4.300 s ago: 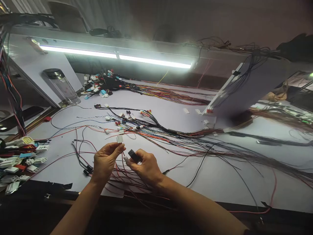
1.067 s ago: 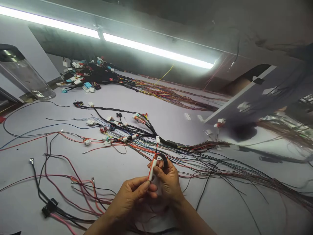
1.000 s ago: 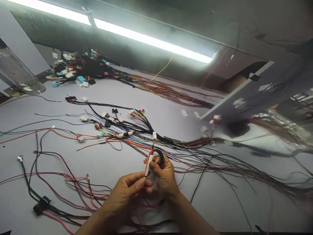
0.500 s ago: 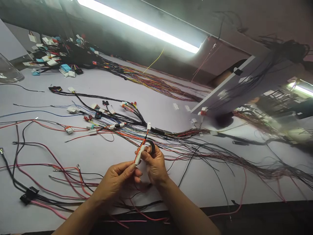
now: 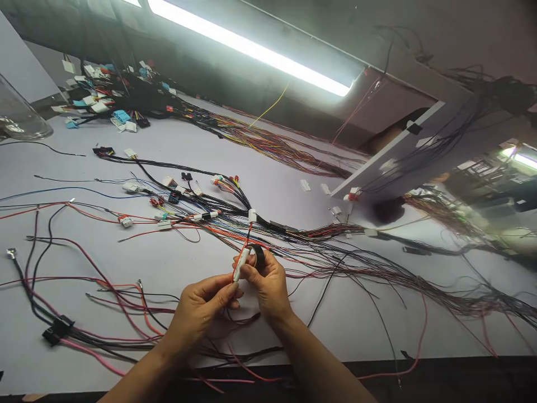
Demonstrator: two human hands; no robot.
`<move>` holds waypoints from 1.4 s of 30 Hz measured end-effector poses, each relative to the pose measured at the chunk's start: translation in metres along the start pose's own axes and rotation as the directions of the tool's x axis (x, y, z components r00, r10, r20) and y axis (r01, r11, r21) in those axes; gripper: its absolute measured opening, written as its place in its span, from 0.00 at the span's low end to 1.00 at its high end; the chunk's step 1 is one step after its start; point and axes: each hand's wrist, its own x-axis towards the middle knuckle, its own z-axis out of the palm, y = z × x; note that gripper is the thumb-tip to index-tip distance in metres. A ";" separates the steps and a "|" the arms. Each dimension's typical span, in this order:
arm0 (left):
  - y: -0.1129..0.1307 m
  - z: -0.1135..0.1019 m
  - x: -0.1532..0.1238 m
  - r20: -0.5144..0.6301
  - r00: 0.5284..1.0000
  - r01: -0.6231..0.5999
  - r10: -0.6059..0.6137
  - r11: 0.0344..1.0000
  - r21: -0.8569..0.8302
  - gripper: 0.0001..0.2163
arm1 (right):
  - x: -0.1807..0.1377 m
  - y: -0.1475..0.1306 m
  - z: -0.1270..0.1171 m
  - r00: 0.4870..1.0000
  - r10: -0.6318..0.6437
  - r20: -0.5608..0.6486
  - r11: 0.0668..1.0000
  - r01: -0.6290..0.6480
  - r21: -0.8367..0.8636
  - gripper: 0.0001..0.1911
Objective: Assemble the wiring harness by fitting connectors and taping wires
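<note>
Between my hands is a slim white plastic piece (image 5: 240,265), tilted, with an orange-red wire running along its side. My left hand (image 5: 212,299) pinches its lower end together with the wire. My right hand (image 5: 268,282) is closed around a roll of black tape (image 5: 259,256), its thumb close against the white piece. Just beyond, the wire leads up to a small white connector (image 5: 252,215) beside the main wire bundle. Some fingertips of both hands are hidden behind the piece.
A long wire harness (image 5: 302,230) with several connectors crosses the white table. Loose red and black wires with a black holder (image 5: 57,330) lie at front left. More bundled wires (image 5: 268,143) run along the back, below a lamp (image 5: 251,47). A white post (image 5: 386,148) stands at right.
The view has shifted slightly, so the table's contents appear a little further right. Both hands keep their hold; the white piece and tape roll have turned slightly.
</note>
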 end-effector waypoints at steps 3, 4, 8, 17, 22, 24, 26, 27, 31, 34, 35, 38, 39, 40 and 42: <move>-0.003 -0.002 0.002 0.040 0.998 -0.045 0.044 0.998 0.033 0.16 | 0.000 -0.006 0.004 1.000 0.003 -0.028 0.997 -0.005 -0.083 0.16; -0.003 -0.001 0.001 0.059 0.997 -0.048 0.046 0.998 0.032 0.16 | 0.000 -0.008 0.006 0.999 -0.001 -0.033 0.994 -0.003 -0.108 0.16; 0.003 0.002 -0.003 0.130 0.991 0.016 -0.010 0.999 -0.047 0.15 | 0.002 -0.017 0.017 0.999 -0.030 0.026 0.990 0.034 -0.140 0.16; 0.004 -0.006 -0.007 -0.065 0.996 -0.075 0.062 0.971 -0.226 0.16 | 0.044 -0.037 0.020 0.923 0.024 0.385 0.894 0.152 -0.421 0.17; -0.002 -0.014 -0.001 -0.231 0.972 -0.141 0.051 0.909 -0.393 0.15 | 0.063 -0.017 0.015 0.675 -0.021 0.738 0.123 0.734 -0.668 0.13; -0.003 -0.016 0.002 -0.270 0.963 -0.133 0.014 0.894 -0.428 0.16 | 0.060 -0.010 0.018 0.575 0.049 0.816 -0.127 0.814 -0.566 0.11; -0.003 -0.018 0.004 -0.313 0.950 -0.126 -0.025 0.882 -0.453 0.16 | 0.057 -0.010 0.022 0.541 0.103 0.835 -0.248 0.826 -0.505 0.11; -0.004 -0.019 0.005 -0.334 0.942 -0.125 -0.043 0.877 -0.464 0.16 | 0.057 -0.014 0.023 0.525 0.117 0.843 -0.256 0.836 -0.485 0.12; -0.003 -0.020 0.006 -0.385 0.920 -0.138 -0.071 0.862 -0.488 0.16 | 0.075 -0.036 0.022 0.471 -0.018 0.882 -0.066 0.880 -0.471 0.10; -0.001 -0.019 0.006 -0.386 0.919 -0.129 -0.078 0.866 -0.483 0.16 | 0.106 -0.040 0.024 0.580 -0.201 0.789 0.023 0.808 -0.588 0.11; 0.000 -0.019 0.005 -0.381 0.921 -0.121 -0.081 0.869 -0.480 0.16 | 0.116 -0.037 0.027 0.612 -0.224 0.759 0.009 0.780 -0.626 0.10; 0.003 -0.016 0.005 -0.382 0.920 -0.118 -0.083 0.872 -0.474 0.17 | 0.142 -0.023 0.036 0.649 -0.154 0.745 -0.124 0.736 -0.666 0.12; 0.004 -0.015 0.005 -0.394 0.916 -0.130 -0.079 0.869 -0.477 0.16 | 0.147 -0.018 0.039 0.649 -0.107 0.753 -0.178 0.733 -0.657 0.13; 0.005 -0.013 0.005 -0.409 0.910 -0.145 -0.074 0.866 -0.479 0.16 | 0.151 -0.014 0.041 0.643 -0.067 0.763 -0.228 0.734 -0.639 0.12; 0.006 -0.009 0.005 -0.438 0.897 -0.171 -0.067 0.860 -0.481 0.16 | 0.155 -0.009 0.043 0.620 -0.038 0.783 -0.300 0.741 -0.601 0.10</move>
